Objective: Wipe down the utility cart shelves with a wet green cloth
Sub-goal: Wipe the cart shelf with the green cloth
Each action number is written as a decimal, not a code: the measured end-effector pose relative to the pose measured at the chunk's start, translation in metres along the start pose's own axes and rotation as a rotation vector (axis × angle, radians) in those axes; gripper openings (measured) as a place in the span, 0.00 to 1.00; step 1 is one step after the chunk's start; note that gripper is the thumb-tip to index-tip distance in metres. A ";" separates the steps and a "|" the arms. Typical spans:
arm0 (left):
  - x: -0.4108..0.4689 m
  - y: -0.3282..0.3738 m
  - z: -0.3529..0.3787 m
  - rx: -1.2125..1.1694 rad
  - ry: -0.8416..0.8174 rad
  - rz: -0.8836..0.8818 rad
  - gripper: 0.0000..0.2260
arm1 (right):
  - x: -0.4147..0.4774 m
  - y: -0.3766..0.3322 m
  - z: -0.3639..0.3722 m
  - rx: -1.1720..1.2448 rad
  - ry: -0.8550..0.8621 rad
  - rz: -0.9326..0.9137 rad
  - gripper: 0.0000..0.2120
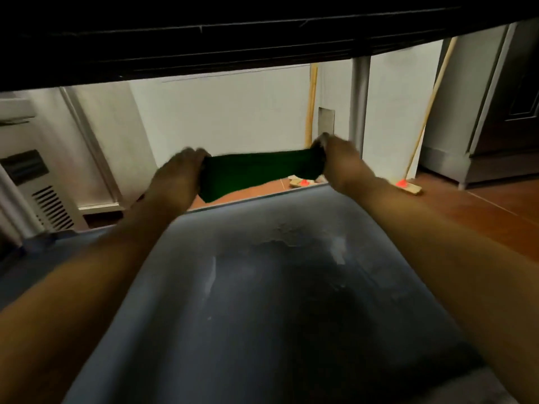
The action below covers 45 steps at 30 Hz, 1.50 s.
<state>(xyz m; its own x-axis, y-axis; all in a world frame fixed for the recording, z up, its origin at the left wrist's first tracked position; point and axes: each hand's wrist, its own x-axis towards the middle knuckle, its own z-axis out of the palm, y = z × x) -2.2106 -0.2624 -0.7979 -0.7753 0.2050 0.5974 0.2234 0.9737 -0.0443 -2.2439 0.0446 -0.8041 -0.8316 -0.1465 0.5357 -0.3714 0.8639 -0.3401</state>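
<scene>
With the left hand (180,167) and right hand (338,158) fingers gripping the dark green cloth (256,170) taut at mid-frame, lower it flat onto the grey plastic cart shelf (262,301) before wiping.

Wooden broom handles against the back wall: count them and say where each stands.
2. One broom handle leans on the white wall just left of the cart's grey post. The other broom handle slants right of that post, toward the dark cabinet. More may be hidden behind the upper shelf.
</scene>
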 end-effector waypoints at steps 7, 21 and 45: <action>-0.047 0.013 0.087 -0.117 -0.618 -0.057 0.30 | -0.038 0.041 0.078 -0.242 -0.481 -0.056 0.38; -0.050 0.016 0.086 -0.124 -0.604 -0.121 0.17 | -0.037 0.021 0.073 -0.155 -0.610 -0.031 0.31; -0.126 0.027 0.031 -0.291 -0.598 -0.171 0.16 | -0.117 -0.015 0.014 -0.123 -0.707 0.027 0.27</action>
<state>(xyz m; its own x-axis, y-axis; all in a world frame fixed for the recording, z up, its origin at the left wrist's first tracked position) -2.1252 -0.2585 -0.8996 -0.9880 0.1519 0.0280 0.1537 0.9481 0.2784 -2.1466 0.0421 -0.8726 -0.9237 -0.3655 -0.1145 -0.3324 0.9136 -0.2342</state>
